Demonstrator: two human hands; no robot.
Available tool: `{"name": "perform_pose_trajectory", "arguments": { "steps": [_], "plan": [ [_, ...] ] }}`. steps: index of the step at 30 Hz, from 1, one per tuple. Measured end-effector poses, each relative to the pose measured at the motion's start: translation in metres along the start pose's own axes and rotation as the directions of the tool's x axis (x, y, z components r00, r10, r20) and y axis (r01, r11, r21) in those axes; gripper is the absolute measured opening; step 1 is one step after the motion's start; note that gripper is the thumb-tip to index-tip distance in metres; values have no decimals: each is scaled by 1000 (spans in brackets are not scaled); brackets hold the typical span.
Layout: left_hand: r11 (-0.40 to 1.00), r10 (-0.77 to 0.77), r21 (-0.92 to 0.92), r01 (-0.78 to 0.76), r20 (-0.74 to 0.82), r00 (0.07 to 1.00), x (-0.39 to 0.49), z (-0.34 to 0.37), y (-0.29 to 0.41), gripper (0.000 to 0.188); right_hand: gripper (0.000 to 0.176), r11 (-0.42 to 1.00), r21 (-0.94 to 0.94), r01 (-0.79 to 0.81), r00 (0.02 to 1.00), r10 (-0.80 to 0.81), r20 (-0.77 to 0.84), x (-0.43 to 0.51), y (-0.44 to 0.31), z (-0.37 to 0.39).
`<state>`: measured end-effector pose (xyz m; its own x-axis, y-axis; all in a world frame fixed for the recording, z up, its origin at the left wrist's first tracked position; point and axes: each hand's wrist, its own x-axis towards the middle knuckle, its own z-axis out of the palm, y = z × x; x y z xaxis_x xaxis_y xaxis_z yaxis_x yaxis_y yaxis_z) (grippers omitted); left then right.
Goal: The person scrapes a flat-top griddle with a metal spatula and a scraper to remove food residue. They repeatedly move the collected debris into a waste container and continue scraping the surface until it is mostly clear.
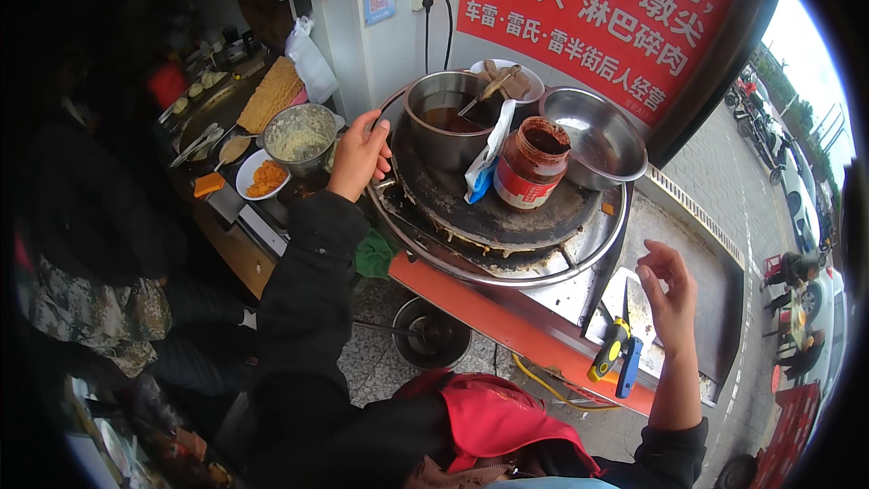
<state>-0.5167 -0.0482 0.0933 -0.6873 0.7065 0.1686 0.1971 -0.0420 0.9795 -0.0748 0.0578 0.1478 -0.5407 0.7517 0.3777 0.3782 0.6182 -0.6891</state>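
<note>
My left hand (359,155) hovers, fingers spread, beside the metal rim ring (468,276) of a round griddle; whether a fingertip touches it I cannot tell. On the griddle's dark plate (448,207) are a steel pot (434,139) of dark liquid with a brush in it, a white and blue packet (490,156), an open glass jar (526,173) of dark red sauce and an empty steel bowl (597,139). To the right, my right hand (669,292) is raised with bent fingers and holds nothing. Just left of it lie a yellow-and-black handled scraper (611,350) and a blue-handled tool (629,367).
A white bowl (536,81) with brown pieces stands behind the pot. Further left are a steel bowl of pale shreds (299,139), a white bowl of orange food (261,176) and a person (102,217) in dark clothes. A pan (431,343) sits below the counter's orange edge (489,319).
</note>
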Motion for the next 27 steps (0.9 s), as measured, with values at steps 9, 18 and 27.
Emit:
{"name": "perform_pose_trajectory", "arguments": {
  "steps": [9,18,27],
  "plan": [
    [951,-298,173,256,291,909,89,24,-9,32,59,976,-98,-195,891,218,398,275,-10,124],
    [959,-234,-113,261,207,950,101,26,-24,42,40,789,263,-555,722,300,623,326,14,174],
    [812,-244,-439,385,344,907,84,22,-23,58,24,712,455,-535,770,188,610,323,-6,182]
  ]
}}
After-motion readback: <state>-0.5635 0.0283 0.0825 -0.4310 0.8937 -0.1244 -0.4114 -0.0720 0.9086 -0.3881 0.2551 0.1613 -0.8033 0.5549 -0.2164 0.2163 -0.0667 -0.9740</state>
